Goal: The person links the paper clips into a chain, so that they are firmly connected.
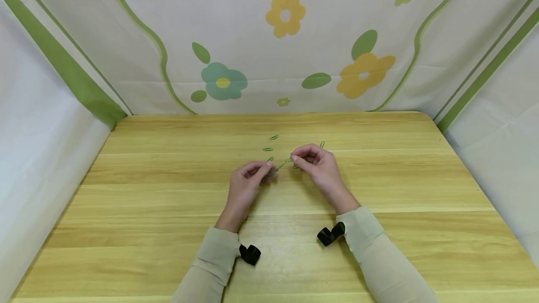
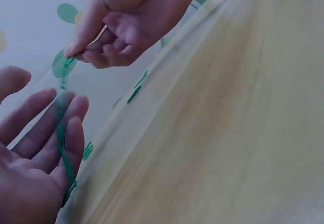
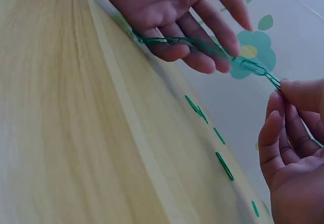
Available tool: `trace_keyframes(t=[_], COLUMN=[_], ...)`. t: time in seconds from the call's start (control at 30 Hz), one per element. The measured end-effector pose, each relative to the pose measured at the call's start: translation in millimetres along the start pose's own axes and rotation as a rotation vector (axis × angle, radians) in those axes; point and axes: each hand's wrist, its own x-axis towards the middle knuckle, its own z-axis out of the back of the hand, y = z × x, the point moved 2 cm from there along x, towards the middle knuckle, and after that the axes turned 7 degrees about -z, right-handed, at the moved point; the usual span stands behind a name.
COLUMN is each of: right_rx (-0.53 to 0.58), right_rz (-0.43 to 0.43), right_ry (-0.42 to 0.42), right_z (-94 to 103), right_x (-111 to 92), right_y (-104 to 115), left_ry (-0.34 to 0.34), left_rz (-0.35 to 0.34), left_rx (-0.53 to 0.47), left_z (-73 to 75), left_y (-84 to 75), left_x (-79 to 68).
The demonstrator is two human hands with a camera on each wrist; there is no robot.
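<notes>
A chain of linked green paper clips (image 3: 258, 67) stretches between the two hands above the table. The right hand (image 1: 316, 167) pinches one end of it between thumb and fingertips. Across the loosely spread fingers of the left hand (image 2: 35, 148) runs the rest of the chain, its far end hanging over the edge of that hand. The left thumb stands apart from the fingers in both wrist views. Loose green paper clips lie beyond the hands: one clip (image 1: 274, 137) farthest back, a second clip (image 1: 267, 149) nearer, and another clip (image 1: 322, 144) behind the right hand.
The wooden table (image 1: 139, 209) has its back edge against a white curtain (image 1: 252, 36) printed with flowers. More white cloth hangs at both sides. Black wrist devices, such as the left one (image 1: 251, 255), stick out from the beige sleeves.
</notes>
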Motion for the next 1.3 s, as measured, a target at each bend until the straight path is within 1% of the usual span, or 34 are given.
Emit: trace_keyframes(t=[0.07, 0.1, 0.27, 0.33, 0.4, 0.6, 0.7, 0.83, 0.93, 1.03, 1.2, 1.3], right_rx=[-0.034, -0.061, -0.161, -0.172, -0.173, -0.174, -0.171, -0.185, -0.220, -0.261, -0.341, -0.407], right_rz=[0.017, 0.027, 0.041, 0.037, 0.034, 0.025, 0.016, -0.013, -0.045, -0.072, -0.104, -0.114], right_ry=[0.020, 0.034, 0.098, 0.100, 0.095, 0.093, 0.071, 0.000, -0.056, -0.094, -0.133, -0.138], right_z=[-1.4, -2.6, -11.2, -13.6, -14.8, -14.2, -11.0, -3.7, 3.1, 10.1, 18.4, 22.3], right_x=[0, -1, -2, -3, -4, -5, -4, -2, 0, 3, 3, 5], right_y=[0, 0, 0, 0, 0, 0, 0, -1, -3, -5, -5, -5], left_ry=[-0.010, -0.003, 0.086, 0.110, 0.118, 0.116, 0.107, 0.097, 0.092, 0.085, 0.078, 0.080], left_rz=[-0.007, -0.009, -0.002, -0.002, 0.005, 0.027, 0.033, 0.037, 0.037, 0.042, 0.045, 0.044], left_rx=[0.029, 0.048, 0.144, 0.154, 0.155, 0.158, 0.152, 0.124, 0.106, 0.096, 0.091, 0.089], left_z=[1.3, 1.6, 0.0, -0.6, -0.8, -1.0, -0.6, 0.0, 0.2, 1.0, 2.7, 2.8], left_y=[-0.6, -0.6, 0.1, 0.3, -0.2, 0.6, 0.0, -0.7, -0.5, -0.3, 0.9, 1.6], left_x=[-0.3, -0.3, -1.9, -2.5, -3.3, -3.3, -3.1, -2.8, -2.1, -1.8, -1.8, -1.4])
